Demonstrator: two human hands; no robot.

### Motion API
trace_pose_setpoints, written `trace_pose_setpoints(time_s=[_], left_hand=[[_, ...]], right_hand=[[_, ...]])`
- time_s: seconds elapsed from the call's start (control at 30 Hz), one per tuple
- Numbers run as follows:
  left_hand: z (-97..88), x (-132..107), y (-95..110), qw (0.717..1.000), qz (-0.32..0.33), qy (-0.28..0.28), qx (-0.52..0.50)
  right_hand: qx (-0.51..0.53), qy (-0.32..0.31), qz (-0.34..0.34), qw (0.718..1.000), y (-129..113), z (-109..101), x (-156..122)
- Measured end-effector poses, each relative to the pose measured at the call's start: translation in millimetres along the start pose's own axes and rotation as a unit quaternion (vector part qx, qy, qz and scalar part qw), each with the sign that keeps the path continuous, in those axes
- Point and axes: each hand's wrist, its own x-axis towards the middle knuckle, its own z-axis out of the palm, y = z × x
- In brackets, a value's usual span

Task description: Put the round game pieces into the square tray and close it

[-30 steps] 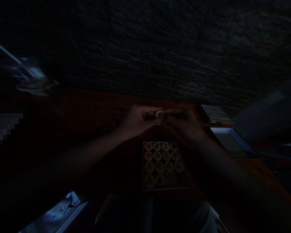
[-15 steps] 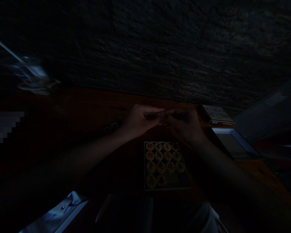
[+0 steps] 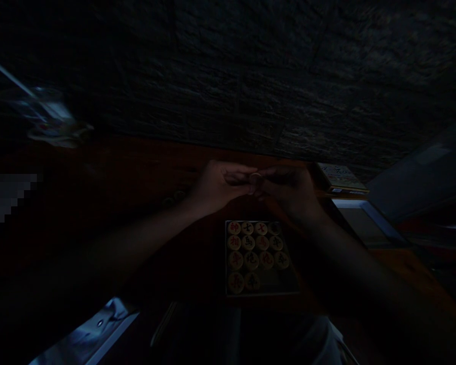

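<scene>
Above the table's middle, my left hand (image 3: 216, 186) and my right hand (image 3: 292, 191) meet at the fingertips, both closed in a pinch. Between them shows the pale edge of a small round xiangqi piece (image 3: 255, 175); its face cannot be made out in the dim light. Nearer to me lies a shallow square box (image 3: 277, 285) holding rows of round xiangqi pieces (image 3: 251, 260) with red and black characters. Its front right corner has no pieces. Beside my left forearm, a few more round pieces (image 3: 179, 194) lie in shadow on the wooden table.
A flat printed box (image 3: 342, 177) stands at the right by the stone wall (image 3: 228, 86), with an open shallow box lid (image 3: 359, 218) in front of it. A glass with a straw (image 3: 53, 114) is at the far left. A picture-covered item (image 3: 95, 329) lies front left.
My fingers have shifted slightly, and the edge of the piece between them now shows more clearly. The pieces in the box stay as they were.
</scene>
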Motion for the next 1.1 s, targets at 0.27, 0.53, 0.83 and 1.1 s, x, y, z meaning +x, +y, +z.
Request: trace_pose_setpoints(time_s=[0.27, 0.53, 0.83, 1.1], left_hand=[[-1.0, 1.0, -3.3, 0.999, -0.007, 0.011, -0.040], [0.5, 0.9, -0.6, 0.997, -0.018, 0.046, -0.058], [2.0, -0.2, -0.7, 0.999, 0.004, 0.025, -0.034], [4.8, -3.1, 0.7, 0.999, 0.040, -0.003, 0.012]], right_hand=[[0.053, -0.026, 0.026, 0.998, 0.7, -6.1, 2.5], [0.039, -0.031, 0.012, 0.999, 3.3, -4.7, 2.9], [0.031, -0.019, 0.002, 0.999, 1.9, -3.0, 2.5], [0.020, 0.002, 0.019, 1.000, 2.0, 0.8, 0.9]])
